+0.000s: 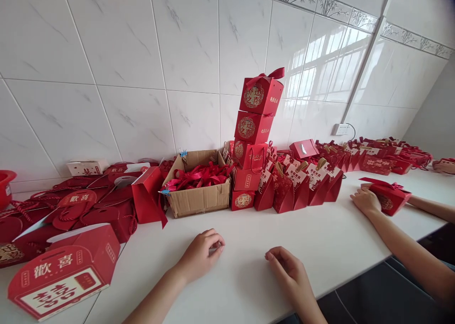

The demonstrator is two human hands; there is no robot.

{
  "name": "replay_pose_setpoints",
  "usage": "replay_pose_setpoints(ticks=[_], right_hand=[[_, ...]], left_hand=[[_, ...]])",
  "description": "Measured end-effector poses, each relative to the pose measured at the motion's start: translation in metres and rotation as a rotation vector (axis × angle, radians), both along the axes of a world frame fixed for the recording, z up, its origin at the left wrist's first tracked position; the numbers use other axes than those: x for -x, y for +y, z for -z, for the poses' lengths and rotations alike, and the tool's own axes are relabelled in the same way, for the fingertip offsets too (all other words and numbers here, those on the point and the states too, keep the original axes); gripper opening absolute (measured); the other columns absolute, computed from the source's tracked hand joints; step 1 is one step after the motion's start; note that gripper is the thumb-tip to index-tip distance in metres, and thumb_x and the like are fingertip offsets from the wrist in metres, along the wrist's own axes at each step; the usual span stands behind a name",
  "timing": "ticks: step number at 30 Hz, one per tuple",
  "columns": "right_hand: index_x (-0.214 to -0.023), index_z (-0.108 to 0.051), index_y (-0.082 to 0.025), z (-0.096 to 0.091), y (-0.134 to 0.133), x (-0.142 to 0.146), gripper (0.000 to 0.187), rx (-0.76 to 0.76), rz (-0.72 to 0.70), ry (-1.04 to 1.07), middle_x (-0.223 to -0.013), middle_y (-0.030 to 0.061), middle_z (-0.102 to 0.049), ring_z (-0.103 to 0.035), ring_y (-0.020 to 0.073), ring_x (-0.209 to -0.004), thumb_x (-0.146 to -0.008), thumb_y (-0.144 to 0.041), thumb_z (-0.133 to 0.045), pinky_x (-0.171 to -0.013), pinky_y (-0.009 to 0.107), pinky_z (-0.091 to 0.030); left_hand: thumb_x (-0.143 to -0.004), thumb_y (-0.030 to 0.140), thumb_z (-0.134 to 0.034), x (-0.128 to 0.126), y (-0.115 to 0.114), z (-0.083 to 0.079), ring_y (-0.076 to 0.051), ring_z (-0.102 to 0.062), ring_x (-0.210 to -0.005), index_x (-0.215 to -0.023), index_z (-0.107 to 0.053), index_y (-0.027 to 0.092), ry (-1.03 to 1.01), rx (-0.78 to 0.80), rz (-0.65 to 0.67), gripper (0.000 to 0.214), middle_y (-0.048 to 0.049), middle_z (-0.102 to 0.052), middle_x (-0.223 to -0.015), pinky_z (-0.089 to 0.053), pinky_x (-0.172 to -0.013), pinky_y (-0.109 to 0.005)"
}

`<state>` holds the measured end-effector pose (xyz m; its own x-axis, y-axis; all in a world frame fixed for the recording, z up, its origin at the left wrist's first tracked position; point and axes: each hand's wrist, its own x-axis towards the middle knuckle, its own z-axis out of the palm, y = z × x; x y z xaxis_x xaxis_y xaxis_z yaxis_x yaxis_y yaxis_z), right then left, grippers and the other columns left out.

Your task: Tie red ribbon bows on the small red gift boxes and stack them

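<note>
Hands (203, 252) apart before ribbon carton (201, 202)

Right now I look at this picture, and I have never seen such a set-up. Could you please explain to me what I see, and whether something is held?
There is no machine here. A person wears one camera on the head, looking forward and down, so the left hand and right hand in front are the wearer's own. Both are loosely curled and hold nothing.

On the white table stands a cardboard carton with red ribbons inside. Right of it rises a stack of red boxes; at the near left lies a large red box. At the far right, another person's hand is at a ribboned box.
</note>
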<state>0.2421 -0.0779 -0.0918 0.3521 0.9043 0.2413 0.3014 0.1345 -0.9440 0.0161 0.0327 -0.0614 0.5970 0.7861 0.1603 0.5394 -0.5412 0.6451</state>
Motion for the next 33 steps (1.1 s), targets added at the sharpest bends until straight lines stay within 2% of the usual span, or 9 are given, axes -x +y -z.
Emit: replay_pose_setpoints(ticks=[7,17,22,33], right_hand=[[-0.066,-0.063,-0.018,0.002,0.001,0.004,0.042,-0.053,0.064,0.005,-0.062,0.0029,-0.059,-0.052,0.0166,-0.060,-0.079,-0.058,-0.055,-0.056,0.025,-0.041],[-0.068,-0.062,-0.018,0.004,0.001,0.002,0.038,-0.030,0.028,0.005,-0.064,0.0025,-0.058,-0.052,0.0167,-0.062,-0.080,-0.053,-0.055,-0.059,0.025,-0.040],[-0.073,-0.063,-0.018,0.007,0.002,-0.006,0.036,0.033,-0.058,-0.046,-0.069,0.0044,-0.061,-0.055,0.0183,-0.066,-0.082,-0.052,-0.054,-0.060,0.025,-0.043],[-0.076,-0.063,-0.018,0.013,0.004,-0.009,0.036,0.041,-0.082,-0.093,-0.072,0.0048,-0.063,-0.057,0.0181,-0.068,-0.084,-0.050,-0.051,-0.062,0.024,-0.044]], left_hand=[[-0.084,0.030,-0.048,0.000,-0.001,-0.001,-0.018,-0.055,-0.079,-0.081,-0.063,0.020,0.001,0.007,-0.006,0.018,-0.0055,-0.058,-0.087,-0.050,-0.072,-0.029],[-0.085,0.030,-0.047,0.000,0.001,0.000,-0.018,-0.056,-0.081,-0.082,-0.062,0.021,0.024,0.015,-0.002,0.018,-0.0052,-0.058,-0.089,-0.049,-0.074,-0.029],[-0.084,0.028,-0.047,0.000,0.000,0.001,-0.018,-0.055,-0.081,-0.083,-0.062,0.021,0.023,0.008,-0.004,0.016,-0.0051,-0.058,-0.089,-0.049,-0.074,-0.029],[-0.084,0.028,-0.046,0.001,-0.001,0.000,-0.018,-0.055,-0.082,-0.085,-0.062,0.021,0.025,0.016,-0.007,0.017,-0.0048,-0.058,-0.090,-0.049,-0.075,-0.029]])
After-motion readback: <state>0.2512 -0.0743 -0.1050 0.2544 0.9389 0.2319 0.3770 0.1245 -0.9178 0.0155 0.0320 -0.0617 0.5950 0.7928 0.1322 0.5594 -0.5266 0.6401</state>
